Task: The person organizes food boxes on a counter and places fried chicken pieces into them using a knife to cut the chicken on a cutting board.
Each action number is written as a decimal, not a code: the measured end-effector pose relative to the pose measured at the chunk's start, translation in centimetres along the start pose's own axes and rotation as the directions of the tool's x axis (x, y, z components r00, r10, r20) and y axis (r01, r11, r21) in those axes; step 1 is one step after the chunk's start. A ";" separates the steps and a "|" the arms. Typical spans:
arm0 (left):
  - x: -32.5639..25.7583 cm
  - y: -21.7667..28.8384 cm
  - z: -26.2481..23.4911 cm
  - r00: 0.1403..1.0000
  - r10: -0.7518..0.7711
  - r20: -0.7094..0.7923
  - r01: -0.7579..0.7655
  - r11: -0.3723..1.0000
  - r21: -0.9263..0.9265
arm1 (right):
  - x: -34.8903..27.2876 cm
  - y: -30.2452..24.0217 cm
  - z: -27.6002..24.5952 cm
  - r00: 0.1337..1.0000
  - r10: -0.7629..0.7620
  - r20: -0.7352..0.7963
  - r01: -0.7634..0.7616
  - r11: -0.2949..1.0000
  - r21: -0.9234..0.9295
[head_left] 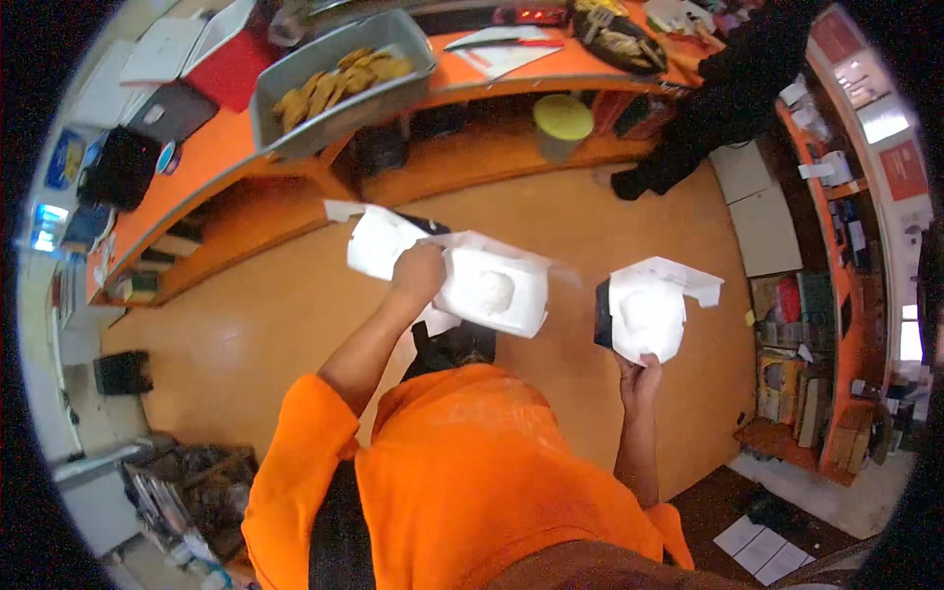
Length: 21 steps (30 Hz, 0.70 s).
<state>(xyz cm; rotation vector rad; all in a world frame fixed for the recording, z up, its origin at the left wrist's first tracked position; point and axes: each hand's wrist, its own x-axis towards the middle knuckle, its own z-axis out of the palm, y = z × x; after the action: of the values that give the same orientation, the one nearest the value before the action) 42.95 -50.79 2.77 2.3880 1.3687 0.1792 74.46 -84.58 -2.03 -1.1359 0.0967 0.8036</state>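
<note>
My left hand (420, 272) is closed over the adjoining edges of two white cardboard food boxes, both with lids folded back. The nearer box (521, 307) has a rounded white mound (495, 292) in it, which looks like rice. What lies in the farther box (372, 242) is washed out by glare. On the right, my right hand (639, 376) grips the near edge of a third open white box (664, 339), thumb on top. A pale mound shows faintly in that one. All three are held up above the floor, in front of my orange shirt.
Ahead runs an orange counter (211, 138) with a grey tub (270, 133) of golden-brown fried pieces, a knife on a white board (511, 61) and a dark food tray (634, 61). A yellow-topped bucket (563, 116) sits below. A person in black (708, 118) stands far right, near shelves (836, 393).
</note>
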 end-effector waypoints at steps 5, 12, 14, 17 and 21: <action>-3.3 -3.1 0.9 0.999 -0.028 0.045 0.025 0.998 0.055 | -2.7 4.7 2.1 0.996 0.088 0.027 -0.089 0.993 0.073; -3.5 -4.3 2.3 0.999 0.036 0.018 -0.037 0.997 0.062 | -6.4 7.2 5.9 0.994 0.102 0.035 -0.107 0.976 0.189; -3.9 -4.5 2.8 1.000 0.023 0.000 -0.023 0.998 0.059 | -6.2 6.6 6.3 0.991 0.131 0.028 -0.134 0.975 0.179; -3.4 -4.4 2.7 0.997 -0.066 0.048 0.064 0.997 0.043 | -3.8 5.1 6.7 0.988 0.155 0.017 -0.155 0.978 0.142; -3.3 -3.5 1.7 0.981 -0.168 0.093 0.165 0.985 0.040 | 2.6 2.6 5.8 0.983 0.178 -0.049 -0.180 0.982 -0.049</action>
<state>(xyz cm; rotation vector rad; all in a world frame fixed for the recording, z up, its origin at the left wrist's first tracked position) 38.96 -52.47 0.10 2.2615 1.5272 -0.0032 72.92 -77.93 -2.59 -1.2078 0.2178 0.9459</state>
